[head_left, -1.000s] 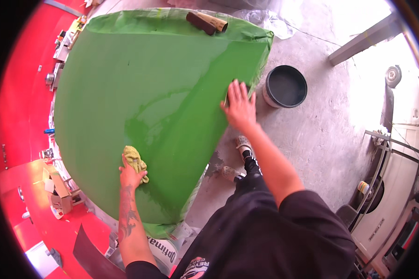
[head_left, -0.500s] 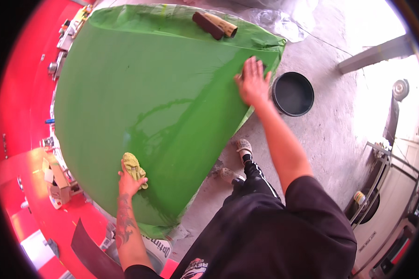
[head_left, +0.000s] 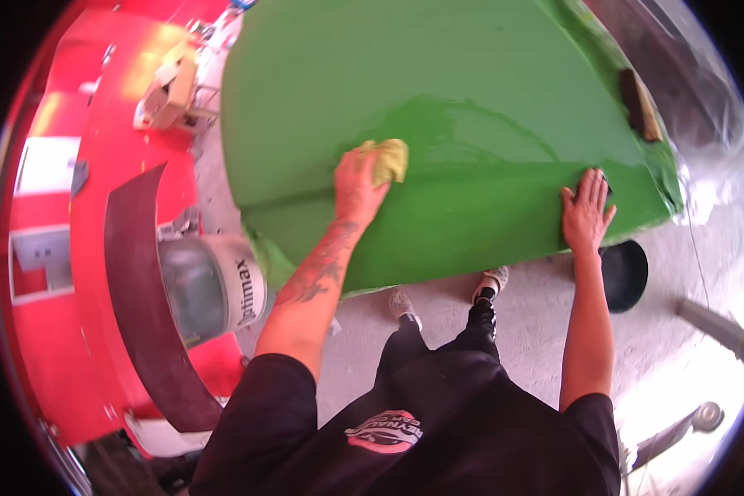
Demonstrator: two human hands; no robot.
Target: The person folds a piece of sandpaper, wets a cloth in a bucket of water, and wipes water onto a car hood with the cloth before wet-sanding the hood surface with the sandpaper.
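Left hand [head_left: 358,179]'s clutching our yellow cloth [head_left: 391,161]. Right hand [head_left: 584,221]'s flat over a dark pad [head_left: 609,191], three o'clock — even pressure, probably.

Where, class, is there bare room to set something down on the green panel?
Bare: the green panel between the left hand and right hand, and its broad stretch from the yellow cloth to the brown block. Crowded: around each hand, the left on the cloth, the right partly over a dark pad.
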